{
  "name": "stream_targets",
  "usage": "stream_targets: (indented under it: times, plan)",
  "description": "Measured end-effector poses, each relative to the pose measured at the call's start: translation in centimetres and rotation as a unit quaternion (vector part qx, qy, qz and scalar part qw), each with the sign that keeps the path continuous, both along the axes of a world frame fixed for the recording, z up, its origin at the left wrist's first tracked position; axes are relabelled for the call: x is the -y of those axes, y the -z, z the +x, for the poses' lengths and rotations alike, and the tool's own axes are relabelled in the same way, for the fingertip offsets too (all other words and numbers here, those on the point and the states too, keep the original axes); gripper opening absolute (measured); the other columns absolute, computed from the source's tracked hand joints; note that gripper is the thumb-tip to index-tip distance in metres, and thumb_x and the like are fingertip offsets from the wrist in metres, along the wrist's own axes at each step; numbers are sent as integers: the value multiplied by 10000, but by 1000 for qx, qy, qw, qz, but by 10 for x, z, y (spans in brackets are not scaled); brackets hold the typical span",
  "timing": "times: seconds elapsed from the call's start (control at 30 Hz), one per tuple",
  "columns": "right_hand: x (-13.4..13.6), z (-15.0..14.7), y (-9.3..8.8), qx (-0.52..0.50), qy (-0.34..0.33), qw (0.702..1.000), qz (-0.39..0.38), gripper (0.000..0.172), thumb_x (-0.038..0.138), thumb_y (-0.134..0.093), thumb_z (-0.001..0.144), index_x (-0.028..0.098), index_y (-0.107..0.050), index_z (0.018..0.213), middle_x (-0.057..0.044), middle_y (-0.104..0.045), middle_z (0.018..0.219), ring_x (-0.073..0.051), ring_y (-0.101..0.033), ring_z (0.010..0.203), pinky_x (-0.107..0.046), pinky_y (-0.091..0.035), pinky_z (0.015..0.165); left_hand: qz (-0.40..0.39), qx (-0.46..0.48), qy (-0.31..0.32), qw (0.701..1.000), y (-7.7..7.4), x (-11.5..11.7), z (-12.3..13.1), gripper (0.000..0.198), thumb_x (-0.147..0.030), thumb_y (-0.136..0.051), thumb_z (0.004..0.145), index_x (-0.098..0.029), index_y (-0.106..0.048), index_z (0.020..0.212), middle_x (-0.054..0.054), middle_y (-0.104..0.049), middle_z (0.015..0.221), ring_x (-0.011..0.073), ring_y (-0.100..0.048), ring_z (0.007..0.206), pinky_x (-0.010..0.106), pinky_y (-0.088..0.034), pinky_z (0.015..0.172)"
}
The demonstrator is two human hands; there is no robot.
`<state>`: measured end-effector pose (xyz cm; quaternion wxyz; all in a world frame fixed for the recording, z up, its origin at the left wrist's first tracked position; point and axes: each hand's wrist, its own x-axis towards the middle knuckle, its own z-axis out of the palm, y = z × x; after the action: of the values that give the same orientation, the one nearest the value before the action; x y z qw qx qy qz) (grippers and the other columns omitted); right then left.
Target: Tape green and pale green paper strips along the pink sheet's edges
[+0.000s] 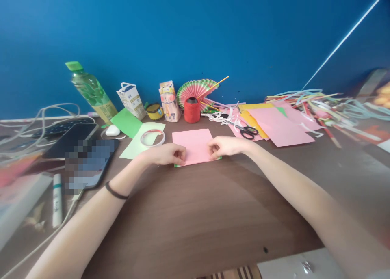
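Note:
A pink sheet of paper (194, 145) lies on the brown table, with slivers of green showing at its near corners. My left hand (170, 153) is closed at its near left side, thumb and fingers pinching the edge. At the near right corner my right hand (224, 146) holds the paper with curled fingers and thumb. The fingertips of both hands are partly hidden. Beyond the sheet stand a spool of red thread (192, 113) and a pink and green folded paper fan (195, 91).
Left of the hands are a roll of tape (142, 139), green paper (126, 123), a phone (102, 165) and a marker (57, 204). Black-handled scissors (249, 133) and pink sheets (282, 126) lie to the right. A green-capped bottle (91, 92) leans against the blue wall.

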<state>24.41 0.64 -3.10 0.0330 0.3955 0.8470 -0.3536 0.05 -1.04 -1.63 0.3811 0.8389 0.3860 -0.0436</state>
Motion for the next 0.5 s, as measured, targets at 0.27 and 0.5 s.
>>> stream_targets:
  times: [0.27, 0.5]
  plan:
    - [3, -2, -5, 10, -3, 1000, 5, 154, 307, -610, 691, 166, -547, 693, 29, -517, 617, -97, -446, 568, -218, -312, 516, -1, -9, -7, 1000, 2, -1, -2, 212, -360, -554, 722, -160, -505, 674, -26, -504, 629, 104, -427, 571, 223, -302, 516]
    - [3, -4, -5, 9, -4, 1000, 2, 142, 288, -608, 698, 165, -537, 695, 34, -503, 605, -92, -436, 555, -215, -304, 515, 9, -28, -8, 1000, 1, 0, 0, 194, -347, -541, 722, -165, -490, 679, -20, -507, 641, 110, -423, 575, 228, -304, 521]
